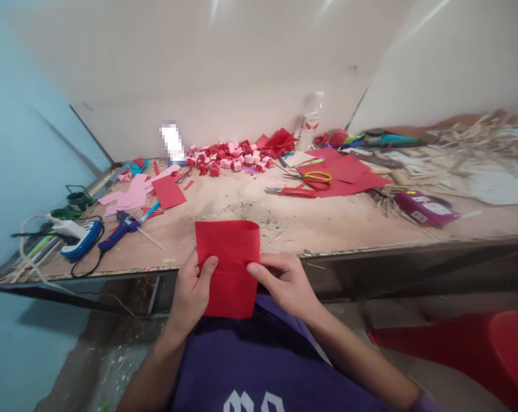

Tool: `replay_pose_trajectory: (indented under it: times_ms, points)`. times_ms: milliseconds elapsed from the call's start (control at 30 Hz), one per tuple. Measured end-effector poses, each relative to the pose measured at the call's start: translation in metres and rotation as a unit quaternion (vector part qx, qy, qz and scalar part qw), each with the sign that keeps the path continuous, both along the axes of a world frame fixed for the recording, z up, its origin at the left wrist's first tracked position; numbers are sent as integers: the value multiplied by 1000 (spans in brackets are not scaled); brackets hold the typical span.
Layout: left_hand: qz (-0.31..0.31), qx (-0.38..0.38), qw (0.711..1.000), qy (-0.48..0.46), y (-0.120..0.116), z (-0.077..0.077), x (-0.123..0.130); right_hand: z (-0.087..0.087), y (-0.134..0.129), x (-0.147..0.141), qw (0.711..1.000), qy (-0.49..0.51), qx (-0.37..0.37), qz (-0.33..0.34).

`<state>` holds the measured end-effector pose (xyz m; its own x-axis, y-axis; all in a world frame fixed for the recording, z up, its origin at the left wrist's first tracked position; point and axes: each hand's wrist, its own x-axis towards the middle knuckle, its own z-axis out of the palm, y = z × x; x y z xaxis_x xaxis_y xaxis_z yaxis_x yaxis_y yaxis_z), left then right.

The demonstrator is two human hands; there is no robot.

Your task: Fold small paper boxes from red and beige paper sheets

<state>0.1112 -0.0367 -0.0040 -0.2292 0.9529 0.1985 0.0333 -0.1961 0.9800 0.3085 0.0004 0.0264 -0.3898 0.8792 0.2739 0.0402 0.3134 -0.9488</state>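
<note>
A red sheet of paper (230, 286), folded over with its right edge curved, is held upright in front of the table's near edge. My left hand (194, 286) grips its left side, thumb on the front and fingers behind. At the right edge, my right hand (284, 280) pinches the paper between thumb and fingers. Beyond lie red-handled pliers (299, 192), scissors with yellow handles (316, 178) and larger red sheets (348, 174).
Small red and pink paper boxes (228, 157) are heaped by the wall near a plastic bottle (311, 123). A blue glue gun (121, 229), a power strip (82, 239) and pink papers (132, 193) lie left. A purple package (426, 209) and a red chair (465, 349) are right.
</note>
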Motion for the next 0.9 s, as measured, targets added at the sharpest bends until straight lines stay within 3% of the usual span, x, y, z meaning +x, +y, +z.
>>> replay_pose_trajectory:
  times_ms: [167, 500, 900]
  points:
    - [-23, 7, 999, 38, 0, -5, -2, -4, 3, -4, 993, 84, -82, -33]
    - [-27, 15, 995, 95, -1, -13, -4, -9, 10, -13, 972, 205, -109, -48]
    - [-39, -5, 991, 130, -4, -9, -2, 7, 15, -16, 943, 288, -161, -51]
